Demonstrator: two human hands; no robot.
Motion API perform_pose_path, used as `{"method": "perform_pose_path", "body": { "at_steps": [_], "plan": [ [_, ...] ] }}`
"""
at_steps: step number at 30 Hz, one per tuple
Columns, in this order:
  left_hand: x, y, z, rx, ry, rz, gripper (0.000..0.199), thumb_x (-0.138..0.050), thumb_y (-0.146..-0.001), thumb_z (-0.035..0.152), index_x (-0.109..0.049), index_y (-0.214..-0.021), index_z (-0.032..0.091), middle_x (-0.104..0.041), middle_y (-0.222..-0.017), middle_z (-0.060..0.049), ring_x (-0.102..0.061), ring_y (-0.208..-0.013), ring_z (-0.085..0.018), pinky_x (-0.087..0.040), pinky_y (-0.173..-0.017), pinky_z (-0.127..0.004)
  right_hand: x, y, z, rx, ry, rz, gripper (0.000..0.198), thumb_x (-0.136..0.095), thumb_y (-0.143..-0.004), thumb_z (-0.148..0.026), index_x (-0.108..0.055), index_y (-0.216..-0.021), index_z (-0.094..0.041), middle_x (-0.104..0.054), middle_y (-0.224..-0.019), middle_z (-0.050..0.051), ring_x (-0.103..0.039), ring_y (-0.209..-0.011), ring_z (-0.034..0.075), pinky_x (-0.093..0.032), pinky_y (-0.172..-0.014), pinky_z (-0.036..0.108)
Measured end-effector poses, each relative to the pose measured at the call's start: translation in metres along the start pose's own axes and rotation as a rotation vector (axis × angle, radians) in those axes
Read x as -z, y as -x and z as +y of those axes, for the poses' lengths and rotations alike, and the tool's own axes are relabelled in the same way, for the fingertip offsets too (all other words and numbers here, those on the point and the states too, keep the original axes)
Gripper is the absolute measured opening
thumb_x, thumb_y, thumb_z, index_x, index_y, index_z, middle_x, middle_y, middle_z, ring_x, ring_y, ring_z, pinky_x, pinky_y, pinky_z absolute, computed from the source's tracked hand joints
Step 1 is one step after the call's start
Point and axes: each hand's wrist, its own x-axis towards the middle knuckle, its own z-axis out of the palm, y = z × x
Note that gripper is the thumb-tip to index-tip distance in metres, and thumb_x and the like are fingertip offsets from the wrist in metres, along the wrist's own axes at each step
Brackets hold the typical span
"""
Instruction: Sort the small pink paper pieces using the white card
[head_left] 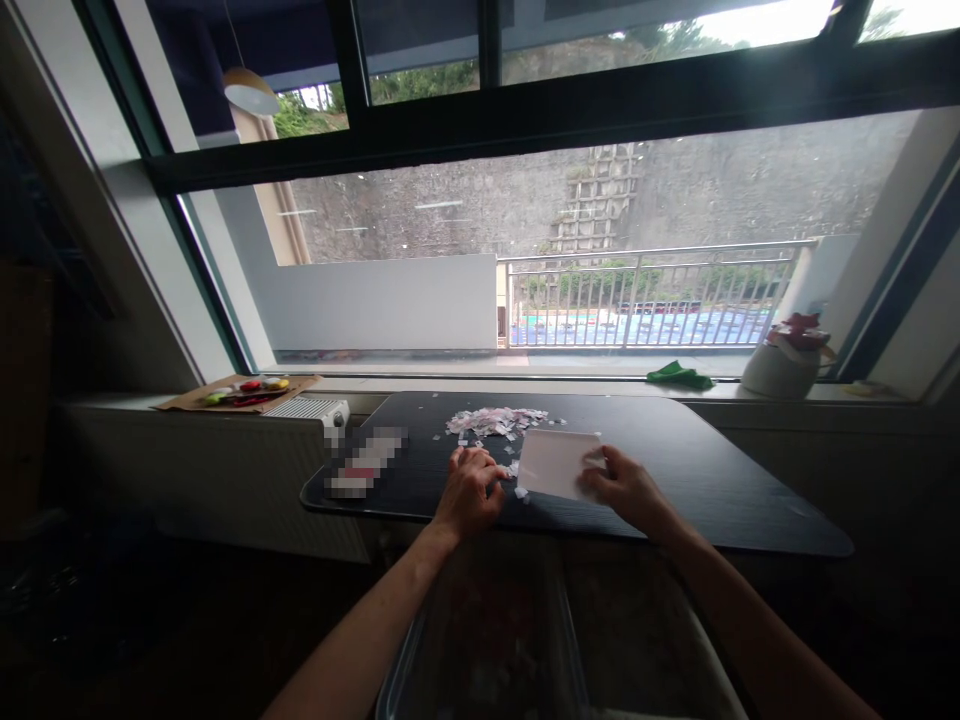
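On the dark table (720, 480) lies a loose heap of small pale paper scraps (495, 421), with a few strays around it. My left hand (474, 488) rests just in front of the heap, its fingers curled and closed near some stray scraps; whatever they pinch, if anything, is hidden. A pale rectangular sheet (553, 462), like paper or thin card, is at the table's middle. My right hand (628, 488) grips its right edge between thumb and fingers, slightly blurred.
A pixelated item (367, 465) lies at the table's left. Below the front edge is a clear plastic container (570, 650). On the sill are a brown board with colourful items (247, 392), a green cloth (679, 375) and a white pot (780, 368). A radiator (247, 475) stands left.
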Motion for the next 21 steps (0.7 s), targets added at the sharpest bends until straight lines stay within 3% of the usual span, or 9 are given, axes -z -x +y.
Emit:
{"method": "perform_pose_path", "body": {
  "at_steps": [3,6,10,13,16,21],
  "plan": [
    [0.0,0.0,0.0,-0.002,0.002,0.001,0.022,-0.052,-0.071,0.013,-0.068,-0.083,0.022,-0.06,-0.087,-0.005,-0.051,-0.102,-0.023,-0.027,-0.106,-0.051,0.004,0.0,0.004,-0.01,0.147,0.062,0.015,-0.053,-0.063,-0.028,-0.057,-0.075,-0.019,-0.061,-0.064,0.0,-0.055,-0.057,0.014,-0.042,-0.052,0.025],
    [-0.001,0.0,0.0,-0.004,0.002,0.0,0.022,-0.052,-0.072,0.014,-0.068,-0.083,0.022,-0.062,-0.088,-0.005,-0.051,-0.104,-0.024,-0.027,-0.105,-0.052,0.023,0.006,0.014,-0.056,0.28,0.121,0.016,-0.053,-0.063,-0.03,-0.058,-0.073,-0.019,-0.062,-0.064,0.002,-0.055,-0.058,0.015,-0.041,-0.052,0.026],
    [0.0,0.001,0.001,-0.036,0.003,-0.003,0.022,-0.052,-0.073,0.016,-0.069,-0.085,0.023,-0.062,-0.089,-0.005,-0.05,-0.105,-0.024,-0.024,-0.107,-0.051,0.056,0.021,0.025,-0.101,0.34,0.177,0.019,-0.054,-0.063,-0.034,-0.059,-0.074,-0.02,-0.063,-0.062,0.002,-0.056,-0.057,0.016,-0.041,-0.051,0.025],
    [0.003,0.001,0.002,-0.108,0.003,-0.057,0.027,-0.052,-0.076,0.02,-0.067,-0.098,0.025,-0.061,-0.097,-0.005,-0.047,-0.11,-0.024,-0.021,-0.108,-0.052,0.066,0.027,0.022,-0.094,0.347,0.22,0.018,-0.055,-0.063,-0.034,-0.06,-0.073,-0.02,-0.063,-0.06,0.001,-0.056,-0.056,0.016,-0.04,-0.051,0.025],
    [0.006,0.002,0.002,-0.196,0.001,-0.137,0.029,-0.051,-0.079,0.025,-0.067,-0.103,0.029,-0.058,-0.104,-0.004,-0.044,-0.114,-0.024,-0.017,-0.109,-0.053,0.055,0.021,0.013,-0.026,0.276,0.246,0.02,-0.056,-0.064,-0.036,-0.059,-0.076,-0.02,-0.062,-0.065,0.002,-0.056,-0.059,0.016,-0.041,-0.052,0.025],
    [0.006,0.002,0.002,-0.249,-0.015,-0.219,0.024,-0.051,-0.081,0.028,-0.069,-0.096,0.029,-0.057,-0.109,-0.004,-0.042,-0.118,-0.026,-0.014,-0.109,-0.055,0.02,0.001,0.006,0.004,0.168,0.148,0.02,-0.055,-0.066,-0.033,-0.056,-0.079,-0.019,-0.061,-0.07,0.002,-0.056,-0.062,0.016,-0.042,-0.054,0.026]
  ]
}}
